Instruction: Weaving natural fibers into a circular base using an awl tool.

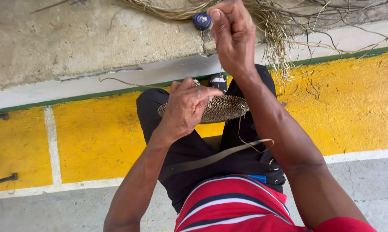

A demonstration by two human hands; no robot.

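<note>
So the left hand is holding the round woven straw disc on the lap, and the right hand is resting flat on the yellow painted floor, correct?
Not quite. The left hand does hold the round woven straw disc on the lap, but the right hand is raised above it, fingers pinched shut, not resting on the yellow painted floor. The head view shows this.

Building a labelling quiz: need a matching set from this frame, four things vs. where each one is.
Things
1. woven disc
2. left hand
3. right hand
4. blue round object

Places
A. raised high, fingers pinched shut
B. lying on the grey concrete by the dry fibre bundle
C. gripping the disc's near edge
D. resting on the knees over the dark trousers

Pairs: 1-D, 2-C, 3-A, 4-B
</note>
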